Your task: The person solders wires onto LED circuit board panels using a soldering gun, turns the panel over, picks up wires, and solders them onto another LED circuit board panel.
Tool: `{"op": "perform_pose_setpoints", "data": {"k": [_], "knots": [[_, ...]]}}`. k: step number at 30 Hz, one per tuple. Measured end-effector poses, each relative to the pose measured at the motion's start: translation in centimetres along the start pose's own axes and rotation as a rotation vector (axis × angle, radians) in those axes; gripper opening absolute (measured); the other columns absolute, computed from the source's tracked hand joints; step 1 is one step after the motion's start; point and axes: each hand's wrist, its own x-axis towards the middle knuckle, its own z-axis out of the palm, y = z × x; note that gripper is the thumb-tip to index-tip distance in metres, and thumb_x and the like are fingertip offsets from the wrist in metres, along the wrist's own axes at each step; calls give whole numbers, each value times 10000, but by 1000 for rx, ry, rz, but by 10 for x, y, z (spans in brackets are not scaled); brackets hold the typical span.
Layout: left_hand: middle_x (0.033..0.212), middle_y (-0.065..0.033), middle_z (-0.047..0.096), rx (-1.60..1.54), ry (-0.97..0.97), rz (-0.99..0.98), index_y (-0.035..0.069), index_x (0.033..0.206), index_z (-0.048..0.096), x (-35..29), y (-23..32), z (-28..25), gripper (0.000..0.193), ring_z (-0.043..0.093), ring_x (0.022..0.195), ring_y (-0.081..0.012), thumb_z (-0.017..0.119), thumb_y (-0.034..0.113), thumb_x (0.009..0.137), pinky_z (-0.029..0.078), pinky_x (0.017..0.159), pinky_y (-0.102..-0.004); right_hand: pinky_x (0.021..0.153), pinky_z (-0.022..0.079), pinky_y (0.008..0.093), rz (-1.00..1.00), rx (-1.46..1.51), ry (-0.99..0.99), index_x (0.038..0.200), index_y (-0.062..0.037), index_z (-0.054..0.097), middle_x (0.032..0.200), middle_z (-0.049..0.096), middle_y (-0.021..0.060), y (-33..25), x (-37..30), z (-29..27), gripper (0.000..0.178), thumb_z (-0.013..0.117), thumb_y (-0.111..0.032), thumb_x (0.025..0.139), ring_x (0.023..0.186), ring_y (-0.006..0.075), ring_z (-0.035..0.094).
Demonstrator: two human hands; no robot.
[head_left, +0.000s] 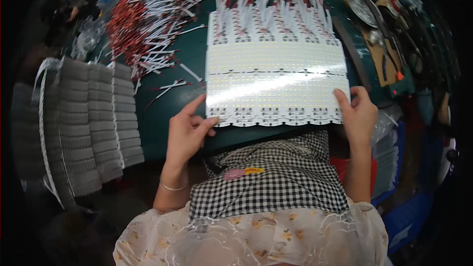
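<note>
A white LED circuit board panel (276, 64) with rows of tiny yellowish chips lies in front of me, over the near part of the table. Bundles of red and white wires (266, 12) stand up along its far end. At the panel's near left corner, my left hand (189, 127) pinches the edge, thumb on top and index finger along the side. My right hand (358, 113) grips the near right edge, its thumb on the upper face and the other fingers curled beside and below. A bright glare band crosses the panel's middle.
A heap of red and white wires (148, 19) lies at the far left of the green table (162, 140). Stacked grey-white ridged panels (91, 123) stand at the left. Pliers (387, 59), a metal dish (362, 7) and other tools lie on cardboard at the right.
</note>
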Motion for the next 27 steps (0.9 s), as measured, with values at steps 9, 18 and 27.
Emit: {"op": "perform_pose_setpoints", "data": {"k": [9, 18, 27], "knots": [[621, 0, 596, -142, -36, 99, -57, 1330, 493, 4, -11, 3, 567, 531, 554, -36, 710, -7, 809, 427, 532, -179, 479, 371, 356, 1, -5, -32, 697, 15, 591, 495, 478, 103, -3, 10, -8, 478, 749, -429, 773, 457, 203, 459], [626, 21, 541, -273, 0, 228, -68, 1334, 480, 1, -3, -6, 561, 491, 552, -24, 692, -46, 815, 427, 539, -162, 454, 346, 320, -20, 281, -23, 610, 42, 510, 485, 425, 95, 9, 22, 0, 537, 738, -401, 811, 475, 126, 364], [564, 38, 476, 41, 117, 320, -41, 1287, 548, 31, -18, 6, 537, 398, 544, -11, 731, 4, 784, 364, 509, -181, 465, 382, 329, -120, 74, 103, 659, 9, 578, 501, 493, 106, 5, 32, 20, 488, 734, -432, 801, 440, 194, 431]]}}
